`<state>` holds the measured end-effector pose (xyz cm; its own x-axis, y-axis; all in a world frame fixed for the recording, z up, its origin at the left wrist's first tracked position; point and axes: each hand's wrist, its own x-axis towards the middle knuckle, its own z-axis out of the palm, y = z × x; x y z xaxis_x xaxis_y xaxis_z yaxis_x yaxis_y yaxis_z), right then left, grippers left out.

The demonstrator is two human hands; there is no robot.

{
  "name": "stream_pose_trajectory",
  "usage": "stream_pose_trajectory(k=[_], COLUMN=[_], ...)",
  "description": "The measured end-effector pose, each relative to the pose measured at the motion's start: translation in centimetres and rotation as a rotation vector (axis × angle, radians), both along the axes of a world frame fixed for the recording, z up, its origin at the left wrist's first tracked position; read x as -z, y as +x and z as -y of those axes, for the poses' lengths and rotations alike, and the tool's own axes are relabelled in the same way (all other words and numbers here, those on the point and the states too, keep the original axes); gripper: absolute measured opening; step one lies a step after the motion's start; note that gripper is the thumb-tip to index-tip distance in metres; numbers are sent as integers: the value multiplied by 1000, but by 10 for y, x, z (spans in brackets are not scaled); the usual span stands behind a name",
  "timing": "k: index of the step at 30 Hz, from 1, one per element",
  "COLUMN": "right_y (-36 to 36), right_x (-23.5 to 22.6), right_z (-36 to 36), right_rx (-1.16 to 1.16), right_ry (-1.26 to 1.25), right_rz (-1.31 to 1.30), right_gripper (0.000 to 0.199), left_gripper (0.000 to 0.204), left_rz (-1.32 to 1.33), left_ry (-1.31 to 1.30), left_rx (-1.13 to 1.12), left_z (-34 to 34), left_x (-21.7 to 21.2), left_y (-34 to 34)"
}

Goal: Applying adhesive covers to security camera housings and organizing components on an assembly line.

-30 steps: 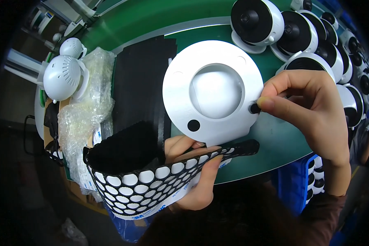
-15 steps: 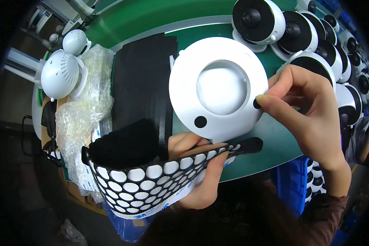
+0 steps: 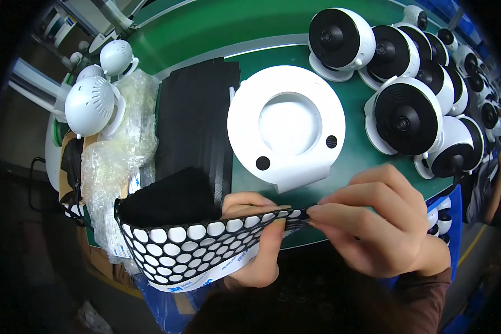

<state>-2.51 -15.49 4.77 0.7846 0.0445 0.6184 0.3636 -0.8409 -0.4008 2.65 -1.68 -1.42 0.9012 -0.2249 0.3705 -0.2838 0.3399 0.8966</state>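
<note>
Two hands meet at the lower middle, both pinched on one black sheet of round adhesive pads (image 3: 189, 245), a flexible perforated sheet whose punched circles show the white backing paper. The left hand (image 3: 256, 239) holds the sheet from below, thumb flat along its upper edge. The right hand (image 3: 373, 222) closes thumb and forefinger on the right tip of the sheet, just beside the left thumb.

Just above the hands lies a white round plastic base (image 3: 286, 125), smooth, with a shallow round hollow in the centre and two small black pads stuck on its face. To its left lies a stack of flat matte black sheets (image 3: 197, 117), and further left crinkled clear plastic bags (image 3: 117, 150) and two white ball-shaped housings with small vent holes (image 3: 92, 103). To the right stand many white round cameras with glossy black fronts (image 3: 406, 117), close together in rows.

The surface (image 3: 239, 28) is a green mat with a pale stripe; the room around it is dark.

A second ago the right hand was pressing a pad onto the right edge of the base; now it is down at the sheet.
</note>
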Motion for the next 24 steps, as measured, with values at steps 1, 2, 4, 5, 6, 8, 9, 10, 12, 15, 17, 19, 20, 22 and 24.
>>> stream_pose_trajectory(k=[1, 2, 4, 5, 6, 8, 9, 10, 12, 15, 17, 19, 20, 22, 24], right_y=[-1, -2, -1, 0, 1, 3, 3, 3, 4, 4, 0, -4, 0, 12, 36], right_x=[1, 1, 2, 2, 2, 4, 5, 6, 6, 0, -6, -8, -12, -29, -29], right_z=[0, 0, 1, 1, 2, 1, 0, -1, -2, -1, 0, -6, -2, 20, 36], right_rx=[30, 33, 64, 61, 52, 38, 52, 66, 82, 55, 28, -22, -39, 92, 224], right_ry=[-22, -23, -16, -15, 44, 102, 72, 43, 11, -29, -47, -107, -103, -16, 306], right_rz=[29, 32, 7, 9, -16, -42, -14, 14, 30, -4, -56, 55, 60, 68, -41], right_gripper=[22, 22, 21, 21, 21, 21, 22, 22, 22, 20, 20, 18, 18, 13, 10], left_gripper=[13, 14, 16, 15, 15, 14, 15, 15, 16, 18, 19, 20, 21, 26, 30], left_rz=[17, 34, -5, 44, 93, 142, 132, 122, 103, 77, 59, 43, 35, 148, -151], left_ry=[-14, -29, 10, -33, -76, -119, -85, -52, 9, 102, 156, 218, 254, -23, -74], left_rx=[19, 37, 93, 31, -31, -97, -86, -75, -61, -46, -21, -16, -26, -82, -1], left_z=[2, 4, 4, 10, 15, 17, 16, 15, 10, 0, -2, -6, -9, 8, 11], left_x=[0, 0, -7, -11, -15, -16, -16, -15, -15, -13, -11, -5, -2, 6, -8], left_y=[0, 0, -2, -2, -3, -3, -3, -3, -3, -1, 1, 3, 5, 7, 3])
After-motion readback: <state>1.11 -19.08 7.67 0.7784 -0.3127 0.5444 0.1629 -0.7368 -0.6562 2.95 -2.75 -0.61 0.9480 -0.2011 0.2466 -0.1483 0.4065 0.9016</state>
